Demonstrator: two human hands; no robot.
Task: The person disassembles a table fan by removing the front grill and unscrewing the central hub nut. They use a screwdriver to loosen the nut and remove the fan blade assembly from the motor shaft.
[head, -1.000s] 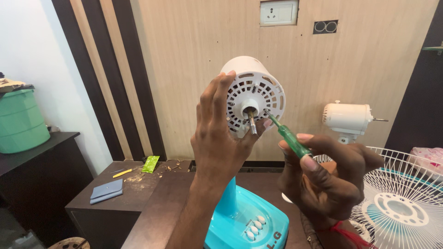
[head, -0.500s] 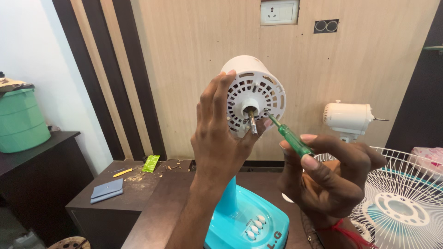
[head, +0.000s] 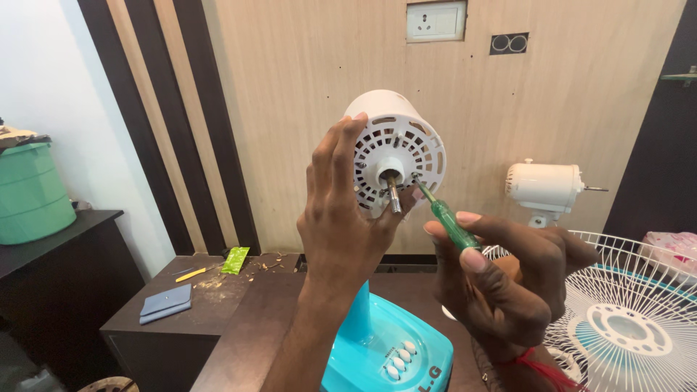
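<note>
My left hand (head: 341,232) grips a white round fan motor housing (head: 396,141) from the left side, holding it up with its slotted face and metal shaft (head: 393,194) toward me. My right hand (head: 508,279) holds a green-handled screwdriver (head: 450,218), its tip resting on the housing's face just right of the shaft. Below stands the turquoise fan base (head: 385,345) with white buttons, its neck rising toward the housing.
A white wire fan guard (head: 628,319) lies at the right. A second white fan motor (head: 544,187) stands behind it. The dark wooden table (head: 239,319) carries a blue wallet (head: 165,303), a yellow tool (head: 190,274) and a green packet (head: 235,260). A green bin (head: 33,192) stands far left.
The screwdriver and my right hand have shifted slightly; its tip stays on the housing face. My left hand keeps the same grip.
</note>
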